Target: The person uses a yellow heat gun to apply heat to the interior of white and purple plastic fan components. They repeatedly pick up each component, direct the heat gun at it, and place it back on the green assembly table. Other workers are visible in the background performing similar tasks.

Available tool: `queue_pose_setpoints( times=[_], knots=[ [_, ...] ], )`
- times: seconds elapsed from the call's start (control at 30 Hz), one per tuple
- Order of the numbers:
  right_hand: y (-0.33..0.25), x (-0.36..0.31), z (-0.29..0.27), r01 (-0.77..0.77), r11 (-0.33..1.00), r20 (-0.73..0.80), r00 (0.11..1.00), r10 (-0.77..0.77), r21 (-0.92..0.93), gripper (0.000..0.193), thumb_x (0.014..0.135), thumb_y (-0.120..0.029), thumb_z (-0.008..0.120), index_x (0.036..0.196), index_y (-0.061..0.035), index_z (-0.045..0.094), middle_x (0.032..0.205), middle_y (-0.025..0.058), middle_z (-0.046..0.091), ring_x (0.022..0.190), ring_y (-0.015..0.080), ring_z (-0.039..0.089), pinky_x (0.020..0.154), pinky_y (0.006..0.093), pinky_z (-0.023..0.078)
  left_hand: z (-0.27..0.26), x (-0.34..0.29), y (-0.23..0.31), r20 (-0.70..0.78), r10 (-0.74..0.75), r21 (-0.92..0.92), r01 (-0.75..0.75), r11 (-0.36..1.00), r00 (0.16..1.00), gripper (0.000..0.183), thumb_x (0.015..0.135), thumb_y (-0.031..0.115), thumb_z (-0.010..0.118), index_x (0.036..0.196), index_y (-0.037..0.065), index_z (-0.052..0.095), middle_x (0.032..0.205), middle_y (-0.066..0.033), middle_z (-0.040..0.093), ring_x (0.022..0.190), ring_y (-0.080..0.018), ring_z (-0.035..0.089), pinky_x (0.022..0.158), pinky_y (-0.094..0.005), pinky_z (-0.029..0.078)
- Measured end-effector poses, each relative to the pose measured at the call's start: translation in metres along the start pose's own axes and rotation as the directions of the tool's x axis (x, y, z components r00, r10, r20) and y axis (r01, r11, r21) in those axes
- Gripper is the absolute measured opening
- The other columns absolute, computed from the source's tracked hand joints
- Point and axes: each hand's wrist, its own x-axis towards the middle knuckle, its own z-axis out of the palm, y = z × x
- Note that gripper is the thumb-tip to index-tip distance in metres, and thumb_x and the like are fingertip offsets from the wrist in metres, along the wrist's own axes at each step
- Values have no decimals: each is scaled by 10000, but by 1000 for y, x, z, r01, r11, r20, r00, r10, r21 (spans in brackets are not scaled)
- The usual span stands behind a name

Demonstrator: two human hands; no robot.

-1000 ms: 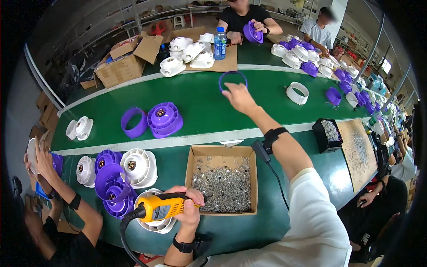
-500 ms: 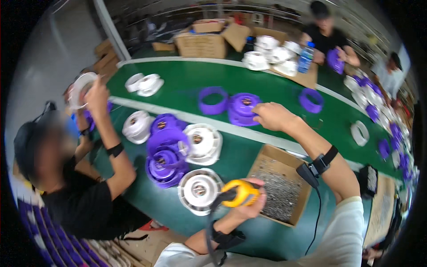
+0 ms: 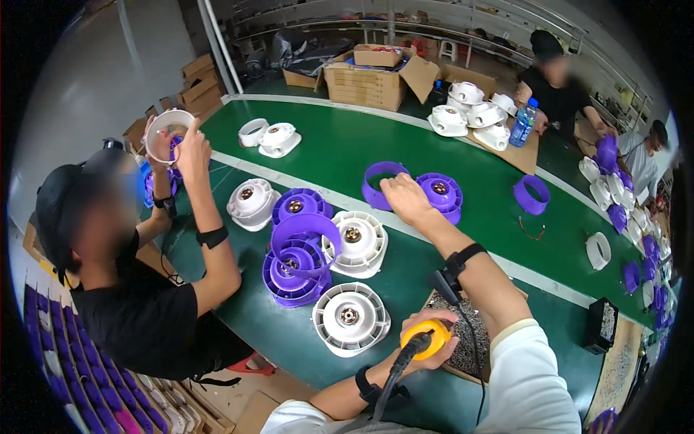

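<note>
The left grip (image 3: 442, 354) is wrapped round a yellow tool (image 3: 435, 334), its dark cord running down towards the lower edge. The right grip (image 3: 408, 197) reaches across to a purple ring (image 3: 373, 192), fingers bent over its right edge; they seem to touch it, but the thumb is hidden and I cannot tell how tightly they close. The ring sits on the green belt (image 3: 325, 137), just beside a purple housing (image 3: 450, 204). Near the tool, on the table (image 3: 267, 311), are a white housing (image 3: 340, 318) and a box (image 3: 463, 374) of small metal parts, partly covered by the right forearm. Farther left, a co-worker (image 3: 137, 289) holds up a white ring (image 3: 151, 139).
</note>
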Motion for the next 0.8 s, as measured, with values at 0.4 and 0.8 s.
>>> queue_pose_setpoints(
  times=[0.4, 0.8],
  knots=[
    [-10, -38, -171, -60, 990, -216, 973, 86, 124, 258, 788, -28, 544, 1044, 0, 562, 881, 140, 548, 856, 298, 565, 765, 401, 453, 0, -1, 0, 4, 37, 106, -38, 994, 999, 320, 681, 51, 729, 971, 15, 598, 900, -106, 654, 687, -200, 642, 639, -277, 507],
    [-94, -213, -247, -331, 937, 205, 930, 304, 112, 247, 776, -112, 626, 972, 31, 581, 754, 126, 571, 622, 250, 619, 542, 339, 499, 5, 16, 17, 65, 182, 80, -187, 979, 981, 409, 887, 242, 624, 1129, 18, 382, 627, -53, 513, 512, -146, 499, 492, -282, 440]
  ],
)
